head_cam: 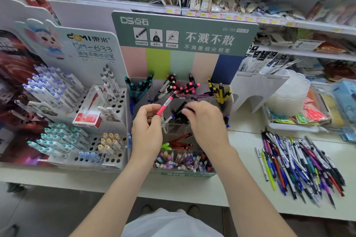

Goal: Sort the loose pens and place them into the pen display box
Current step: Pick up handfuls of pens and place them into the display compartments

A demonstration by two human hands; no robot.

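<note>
The pen display box, with a green header and clear tiered compartments, stands in the middle of the counter. Its back row holds teal, pink and yellow pens. My left hand pinches a pink pen that tilts up toward the back row. My right hand reaches into a middle compartment, its fingers curled around black pens. A heap of loose pens in several colours lies on the counter to the right.
A white DOMI pen stand with purple and teal pens and a red box sits on the left. A tray of plastic items stands at the back right. Shelves of goods rise behind. The counter's front edge runs below my forearms.
</note>
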